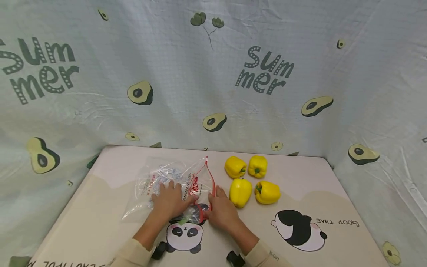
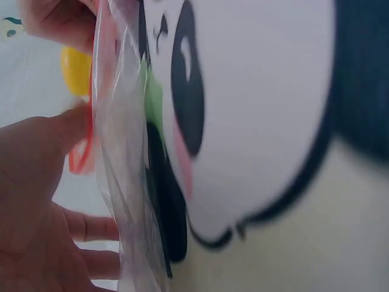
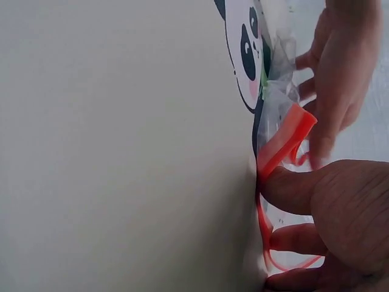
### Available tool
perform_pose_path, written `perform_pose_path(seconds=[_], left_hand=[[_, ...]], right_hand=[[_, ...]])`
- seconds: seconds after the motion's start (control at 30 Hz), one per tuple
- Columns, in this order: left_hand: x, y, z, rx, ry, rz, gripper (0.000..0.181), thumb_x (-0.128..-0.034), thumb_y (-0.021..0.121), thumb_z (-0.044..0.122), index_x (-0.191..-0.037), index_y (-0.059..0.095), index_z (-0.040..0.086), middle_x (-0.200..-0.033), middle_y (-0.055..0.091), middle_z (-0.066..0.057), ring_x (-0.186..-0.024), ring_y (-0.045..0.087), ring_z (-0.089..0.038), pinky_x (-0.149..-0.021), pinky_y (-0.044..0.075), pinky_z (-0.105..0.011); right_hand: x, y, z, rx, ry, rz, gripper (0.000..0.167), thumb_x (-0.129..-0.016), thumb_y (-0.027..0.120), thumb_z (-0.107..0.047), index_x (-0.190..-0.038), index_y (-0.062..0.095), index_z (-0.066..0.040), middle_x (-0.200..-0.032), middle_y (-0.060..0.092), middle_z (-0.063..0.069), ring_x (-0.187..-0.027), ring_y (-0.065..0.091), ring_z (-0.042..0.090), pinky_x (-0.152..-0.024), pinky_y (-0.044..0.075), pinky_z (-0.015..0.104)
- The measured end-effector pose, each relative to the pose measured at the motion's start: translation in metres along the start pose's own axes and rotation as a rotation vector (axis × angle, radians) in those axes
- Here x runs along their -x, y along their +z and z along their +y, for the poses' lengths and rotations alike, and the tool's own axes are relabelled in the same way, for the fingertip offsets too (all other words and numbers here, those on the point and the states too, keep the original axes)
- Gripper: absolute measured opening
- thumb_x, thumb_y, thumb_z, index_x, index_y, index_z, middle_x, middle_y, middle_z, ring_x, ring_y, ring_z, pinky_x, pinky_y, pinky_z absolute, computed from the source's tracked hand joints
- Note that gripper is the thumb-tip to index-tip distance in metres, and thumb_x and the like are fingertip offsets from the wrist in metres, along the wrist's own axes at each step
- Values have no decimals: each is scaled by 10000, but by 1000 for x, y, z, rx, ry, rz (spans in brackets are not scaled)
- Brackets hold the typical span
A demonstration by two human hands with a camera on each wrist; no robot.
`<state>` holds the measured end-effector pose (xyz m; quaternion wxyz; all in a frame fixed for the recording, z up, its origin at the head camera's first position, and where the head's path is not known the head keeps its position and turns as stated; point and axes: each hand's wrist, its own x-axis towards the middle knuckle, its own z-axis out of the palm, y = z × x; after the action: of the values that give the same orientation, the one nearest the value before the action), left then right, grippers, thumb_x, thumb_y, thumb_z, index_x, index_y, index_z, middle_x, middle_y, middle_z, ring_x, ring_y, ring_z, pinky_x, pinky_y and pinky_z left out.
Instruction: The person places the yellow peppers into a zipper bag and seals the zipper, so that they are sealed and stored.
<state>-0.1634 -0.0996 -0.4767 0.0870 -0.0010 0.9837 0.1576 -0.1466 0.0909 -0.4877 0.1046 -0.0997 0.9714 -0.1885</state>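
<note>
A clear plastic zip bag (image 1: 138, 202) with a red zip edge (image 3: 285, 141) and red print lies flat on the table, its mouth toward the right. My left hand (image 1: 169, 201) rests on top of the bag with fingers spread, the thumb reaching to the red edge. At the mouth, my right hand (image 1: 222, 210) holds the red edge between thumb and fingers, and the mouth gapes a little. Just beyond the right hand sit several yellow bell peppers (image 1: 240, 193), apart from the bag. In the left wrist view, part of a yellow pepper (image 2: 75, 72) shows behind the bag.
The pale table (image 1: 310, 193) has a printed panda (image 1: 184, 237) under the near side of the bag and a printed dog (image 1: 300, 230) at the right. A curtain (image 1: 180, 74) with avocado prints hangs behind the table and along its sides.
</note>
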Motion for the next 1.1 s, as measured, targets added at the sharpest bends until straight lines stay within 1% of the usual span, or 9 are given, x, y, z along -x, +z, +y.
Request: perform_pose_path(seconds=[0.13,0.23,0.43,0.57,0.67,0.73,0.83,0.93,1.1], left_hand=[[3,6,1,32,15,1,796,-961,638,517,-1622,355,175,-1661,328,-287,-1507,235,-648,-1073,231,-913],[4,7,-1,36,76,4,778,-976,633,408,-1655,258,342,-1740,193,-202,-1541,163,-633,-1049,187,-942],[4,8,-3,42,191,27,640,-1004,578,228,-1574,405,459,-1779,107,-88,-1600,102,-536,-1114,127,-911],[2,8,3,50,220,5,573,-986,616,168,-1491,551,430,-1772,156,-83,-1604,112,-524,-1107,143,-909],[-1,7,6,36,190,-3,509,-980,629,207,-1479,598,304,-1748,246,-91,-1582,171,-548,-1067,167,-932],[-4,6,6,35,143,-6,514,-996,616,287,-1505,574,219,-1730,300,-85,-1565,217,-558,-1042,180,-943],[-9,0,3,83,65,5,604,-979,659,383,-1515,551,127,-1694,380,-80,-1535,305,-550,-1031,208,-945],[-12,-9,-1,161,20,20,693,-902,778,377,-1499,562,99,-1661,435,-93,-1505,349,-564,-1014,236,-945],[-11,-20,-9,259,-23,-14,823,-798,870,262,-1533,521,136,-1712,335,-99,-1519,208,-637,-978,155,-976]], right_hand=[[1,1,0,-2,-2,4,650,-857,849,-348,-1409,651,-67,-1619,443,235,-1516,430,388,-1216,429,530],[2,2,0,10,-12,21,643,-850,855,-359,-1387,666,-60,-1594,471,240,-1493,458,383,-1202,447,524],[2,2,0,34,-26,31,637,-853,850,-357,-1383,669,-53,-1577,488,250,-1486,469,386,-1194,456,520],[3,1,0,21,-8,24,644,-854,851,-352,-1395,662,-58,-1605,459,238,-1505,447,384,-1195,452,531],[3,-1,-1,24,-10,28,642,-861,844,-355,-1399,657,-58,-1607,455,234,-1507,444,383,-1204,444,524],[3,-2,-1,23,-13,25,642,-868,837,-354,-1405,651,-56,-1610,453,234,-1509,439,386,-1214,433,520],[3,-3,-1,25,-13,13,635,-880,824,-348,-1412,644,-51,-1610,453,236,-1515,433,391,-1229,417,513],[3,-4,-2,32,-8,-6,638,-890,814,-350,-1423,634,-50,-1619,445,230,-1526,418,388,-1240,402,510],[2,-5,-2,48,-6,-19,648,-899,801,-369,-1436,623,-53,-1624,442,225,-1533,410,381,-1247,393,509]])
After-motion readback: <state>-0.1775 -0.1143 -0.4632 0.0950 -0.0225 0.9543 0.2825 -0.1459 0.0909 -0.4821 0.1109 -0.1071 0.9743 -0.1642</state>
